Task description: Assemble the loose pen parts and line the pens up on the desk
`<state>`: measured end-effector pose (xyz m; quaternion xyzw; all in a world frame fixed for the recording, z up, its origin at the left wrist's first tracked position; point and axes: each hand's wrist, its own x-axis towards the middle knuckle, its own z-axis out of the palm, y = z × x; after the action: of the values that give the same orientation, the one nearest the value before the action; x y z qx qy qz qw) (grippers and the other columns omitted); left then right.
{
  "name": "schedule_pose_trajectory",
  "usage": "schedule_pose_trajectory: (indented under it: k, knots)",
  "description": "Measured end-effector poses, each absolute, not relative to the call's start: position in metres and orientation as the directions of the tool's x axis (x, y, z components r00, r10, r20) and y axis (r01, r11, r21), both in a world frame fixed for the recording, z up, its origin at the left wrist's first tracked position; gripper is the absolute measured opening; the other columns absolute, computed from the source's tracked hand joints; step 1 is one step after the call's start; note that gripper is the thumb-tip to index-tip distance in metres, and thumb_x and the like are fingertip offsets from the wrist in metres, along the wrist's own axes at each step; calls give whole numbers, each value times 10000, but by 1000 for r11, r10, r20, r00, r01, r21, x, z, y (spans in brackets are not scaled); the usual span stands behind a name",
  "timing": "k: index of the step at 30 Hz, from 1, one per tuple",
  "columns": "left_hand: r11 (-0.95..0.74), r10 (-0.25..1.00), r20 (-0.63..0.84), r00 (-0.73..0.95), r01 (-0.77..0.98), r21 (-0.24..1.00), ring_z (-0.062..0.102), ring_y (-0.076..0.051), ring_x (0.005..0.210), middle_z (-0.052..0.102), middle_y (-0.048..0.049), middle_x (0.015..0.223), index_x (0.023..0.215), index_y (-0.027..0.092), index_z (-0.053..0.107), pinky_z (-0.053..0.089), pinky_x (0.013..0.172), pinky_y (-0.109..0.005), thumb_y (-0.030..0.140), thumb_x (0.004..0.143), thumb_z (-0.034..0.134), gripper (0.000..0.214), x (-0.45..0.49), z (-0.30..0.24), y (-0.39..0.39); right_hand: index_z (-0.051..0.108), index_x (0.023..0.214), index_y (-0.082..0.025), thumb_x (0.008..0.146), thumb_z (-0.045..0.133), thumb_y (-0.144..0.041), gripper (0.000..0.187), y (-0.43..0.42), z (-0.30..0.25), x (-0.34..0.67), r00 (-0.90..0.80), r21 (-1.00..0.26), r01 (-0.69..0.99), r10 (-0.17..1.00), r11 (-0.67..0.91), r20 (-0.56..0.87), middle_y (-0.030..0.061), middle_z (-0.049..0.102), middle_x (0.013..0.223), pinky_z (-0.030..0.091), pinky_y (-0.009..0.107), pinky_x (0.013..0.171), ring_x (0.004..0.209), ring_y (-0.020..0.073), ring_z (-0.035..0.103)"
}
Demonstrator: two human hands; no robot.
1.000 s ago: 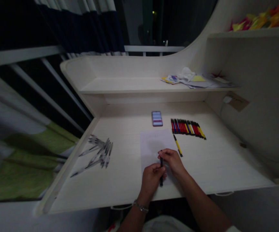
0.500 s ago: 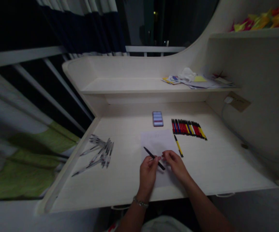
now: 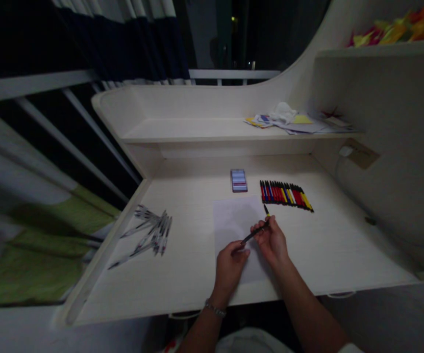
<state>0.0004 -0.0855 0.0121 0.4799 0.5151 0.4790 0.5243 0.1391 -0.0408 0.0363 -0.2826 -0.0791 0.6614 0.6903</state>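
A black pen (image 3: 255, 234) is held slantwise above the white sheet of paper (image 3: 222, 215). My right hand (image 3: 273, 242) pinches its upper right end between thumb and fingers. At the lower left end, the fingers of my left hand (image 3: 229, 267) close on the pen, with the thumb a little lower. A yellow pen with a black tip (image 3: 266, 211) lies just beyond my right hand, which hides most of it. Farther right, a neat row of red, blue, yellow and white pens with black ends (image 3: 285, 195) lies side by side.
A loose heap of clear pens (image 3: 156, 230) lies at the left of the white desk (image 3: 193, 274). A phone with a lit screen (image 3: 238, 180) rests behind the paper. Papers and a crumpled tissue (image 3: 283, 113) are on the shelf. A cable (image 3: 338, 171) runs along the right wall.
The black pen has turned, its far end swinging from upper left to upper right. My right hand has moved up and taken hold of that end, covering part of the yellow pen.
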Motion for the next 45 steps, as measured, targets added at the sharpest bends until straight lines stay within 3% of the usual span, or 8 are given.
schedule_pose_trajectory:
  k: [4,7,13,22,30,34,40,45]
  knots:
    - [49,999,-47,-16,171,984,708,-224,866,757,-82,945,921,187,747,550,854,-372,249,748,706,188,-9,0,-89,547,724,-220,797,690,-497,320,-23,42,159,14,-455,-884,966,-109,-259,-78,417,527,318,168,376,420,66,366]
    - [40,999,-38,-14,210,977,709,-219,851,757,-76,934,912,191,744,558,837,-369,259,755,692,179,-9,-3,-90,464,625,-219,805,610,-554,407,-19,42,162,5,-542,-828,963,-147,-269,-85,316,482,211,188,332,378,70,257]
    - [21,1000,-23,4,237,971,711,-219,842,758,-76,934,916,193,740,564,821,-368,267,768,679,176,-8,-3,-90,435,610,-234,766,582,-545,378,-18,39,160,40,-650,-743,959,-159,-279,-99,245,460,159,211,338,372,78,176]
    - [30,999,-35,14,237,971,710,-218,841,756,-78,935,918,191,741,559,818,-360,254,769,675,175,-8,-1,-89,481,638,-225,766,611,-473,308,-14,34,165,20,-550,-823,959,-144,-281,-98,250,464,147,198,339,374,76,173]
    - [11,996,-34,87,257,966,705,-219,839,759,-67,924,927,206,748,552,807,-349,258,792,659,169,-13,5,-88,536,698,-219,761,651,-611,414,-5,36,172,-7,-649,-740,966,-178,-257,-48,428,547,192,192,310,403,79,312]
    - [-80,992,35,123,389,918,690,-221,863,753,-69,953,962,211,748,535,836,-368,217,813,625,194,-18,6,-71,544,671,-214,791,640,-566,384,3,33,173,77,-701,-694,953,-161,-295,10,552,597,343,209,367,498,119,496]
    - [-288,957,227,180,664,690,594,-271,1093,704,-94,1140,1104,197,707,444,987,-456,133,824,596,308,-23,2,-33,541,644,-223,766,444,-806,603,16,22,165,267,-858,-487,907,-164,-325,-57,375,383,255,223,336,327,106,378]
    - [-318,947,238,214,718,619,536,-278,1174,640,-124,1265,1157,166,674,413,1018,-458,150,855,579,317,-21,-5,-26,675,885,-165,805,531,-649,511,27,16,150,108,-824,-496,922,-275,-373,81,681,633,475,277,490,555,184,641]
